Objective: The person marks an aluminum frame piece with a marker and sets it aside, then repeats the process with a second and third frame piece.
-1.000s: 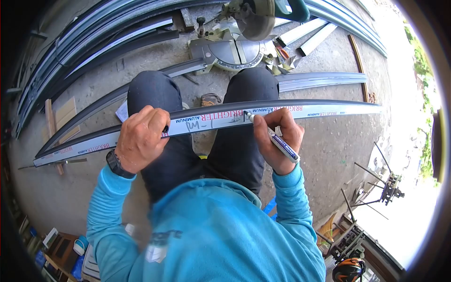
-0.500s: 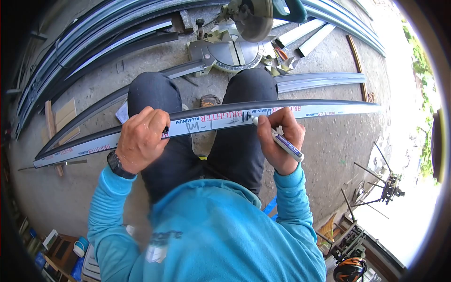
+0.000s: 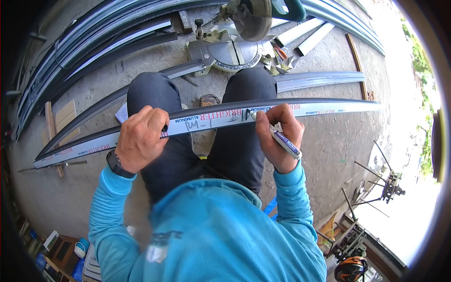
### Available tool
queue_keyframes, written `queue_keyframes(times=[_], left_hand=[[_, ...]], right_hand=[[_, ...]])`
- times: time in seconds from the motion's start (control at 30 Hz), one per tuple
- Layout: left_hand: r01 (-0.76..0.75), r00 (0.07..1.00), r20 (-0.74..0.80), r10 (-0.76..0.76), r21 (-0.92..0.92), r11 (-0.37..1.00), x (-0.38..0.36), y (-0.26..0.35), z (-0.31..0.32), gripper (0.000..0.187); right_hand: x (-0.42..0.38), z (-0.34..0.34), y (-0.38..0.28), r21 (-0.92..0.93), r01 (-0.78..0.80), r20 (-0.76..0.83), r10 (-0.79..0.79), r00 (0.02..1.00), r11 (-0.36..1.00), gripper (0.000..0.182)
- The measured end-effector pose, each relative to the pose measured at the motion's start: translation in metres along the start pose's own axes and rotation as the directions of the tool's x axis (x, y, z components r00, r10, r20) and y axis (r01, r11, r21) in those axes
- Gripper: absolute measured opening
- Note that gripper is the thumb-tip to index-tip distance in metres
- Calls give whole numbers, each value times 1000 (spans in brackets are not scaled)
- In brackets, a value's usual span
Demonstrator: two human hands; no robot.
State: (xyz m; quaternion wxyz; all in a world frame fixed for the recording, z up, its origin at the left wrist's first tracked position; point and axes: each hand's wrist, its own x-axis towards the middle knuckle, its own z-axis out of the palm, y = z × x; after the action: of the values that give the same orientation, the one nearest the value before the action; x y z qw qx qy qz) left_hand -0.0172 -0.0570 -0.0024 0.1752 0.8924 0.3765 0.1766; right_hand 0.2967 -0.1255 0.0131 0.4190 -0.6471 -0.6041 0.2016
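A long dark aluminum profile (image 3: 221, 118) with a white printed film lies across my thighs. My left hand (image 3: 142, 139) is closed around it left of the middle, with a small black thing, perhaps a marker cap, showing by the fingers. In my right hand (image 3: 281, 137) is a white and blue marker (image 3: 285, 144), pinched between thumb and fingers. Its tip meets the film near the red lettering. Dark handwritten marks run along the film between my two hands.
A miter saw (image 3: 235, 51) stands on the concrete floor beyond my knees. Long profiles (image 3: 89, 47) lie at the upper left, and more (image 3: 319, 82) at the right. Wood pieces (image 3: 66, 121) are at the left. Metal stands (image 3: 391, 185) and a helmet-like object (image 3: 350, 269) show at the lower right.
The marker tip has shifted slightly left along the film, and the dark mark beside it looks a little fuller. My left hand has hardly moved.
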Motion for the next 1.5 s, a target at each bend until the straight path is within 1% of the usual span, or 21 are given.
queue_keyframes(times=[0.03, 0.13, 0.23, 0.33, 0.43, 0.53, 0.63, 0.73, 0.77, 0.8, 0.87, 0.93, 0.97, 1.07, 1.1, 1.2, 1.23, 1.33, 1.37, 1.5], left_hand=[[8, 1000, 5, -8, 1, 1000, 0, 0, -1, 48], [-15, 1000, -17, 15, -15, 1000, 0, -1, 2, 47], [9, 1000, 7, -9, -5, 1000, -1, 0, 0, 47], [3, 1000, -2, -3, -1, 1000, -1, 0, 1, 47], [-13, 1000, -16, 13, -2, 1000, -1, -1, 1, 47], [-5, 1000, -6, 5, 4, 1000, -1, 0, 0, 47], [-8, 1000, -13, 8, -4, 1000, 0, 1, -1, 46], [1, 1000, -20, -1, -7, 1000, -1, -1, 1, 46], [2, 1000, -22, -2, -1, 1000, -1, -1, 1, 46], [3, 1000, -22, -2, 3, 1000, -1, -1, 0, 46], [8, 1000, -21, -8, 0, 1000, -2, -2, 0, 46], [19, 1000, -19, -20, -14, 1000, -4, -4, 0, 46], [21, 1000, -22, -21, -15, 1000, -6, -5, 1, 47], [25, 1000, -12, -25, -20, 999, -10, -5, 2, 51], [20, 1000, -4, -21, -27, 999, -10, -3, 3, 52], [10, 1000, 6, -9, -30, 1000, -12, 1, 2, 55], [7, 1000, 6, -7, -27, 1000, -12, 3, 2, 56], [3, 1000, -1, -3, -29, 1000, -12, 4, 2, 57], [5, 1000, -2, -5, -30, 1000, -12, 4, 2, 57], [-10, 1000, -1, 10, -25, 1000, -13, 8, 4, 58]], right_hand=[[0, 1, 1, 0, 14, -4, -14, 1000, 1000, 21], [-3, -6, 5, 28, -39, 59, 37, 998, 999, 20], [-1, -4, 5, 80, -43, -2, 44, 999, 996, 20], [0, 0, 0, 18, -17, -9, 17, 1000, 1000, 22], [-1, -7, 4, -2, 9, 83, -8, 997, 1000, 22], [1, 1, 1, 31, -8, -19, 8, 1000, 999, 22], [-1, -6, 4, 26, -14, 79, 12, 997, 1000, 23], [-9, -15, 13, 213, -94, -13, 99, 995, 972, 22], [-9, -19, 7, 312, -88, -102, 125, 987, 946, 21], [-8, -24, 3, 351, -51, -198, 127, 972, 935, 19], [-9, -38, 11, 371, -32, -343, 169, 924, 928, 21], [-8, -47, 14, 384, -58, -426, 233, 874, 921, 22], [-11, -52, 20, 418, -62, -438, 261, 860, 906, 23], [-23, -61, 32, 353, -97, -389, 241, 889, 931, 25], [-28, -61, 34, 341, -60, -328, 178, 928, 938, 26], [-35, -47, 29, 401, -29, -211, 123, 970, 916, 27], [-40, -45, 32, 433, -57, -188, 152, 970, 900, 26], [-47, -43, 31, 466, -94, -169, 192, 967, 880, 25], [-47, -41, 30, 473, -92, -189, 203, 961, 876, 25], [-51, -43, 30, 473, -60, -180, 163, 970, 879, 26]])
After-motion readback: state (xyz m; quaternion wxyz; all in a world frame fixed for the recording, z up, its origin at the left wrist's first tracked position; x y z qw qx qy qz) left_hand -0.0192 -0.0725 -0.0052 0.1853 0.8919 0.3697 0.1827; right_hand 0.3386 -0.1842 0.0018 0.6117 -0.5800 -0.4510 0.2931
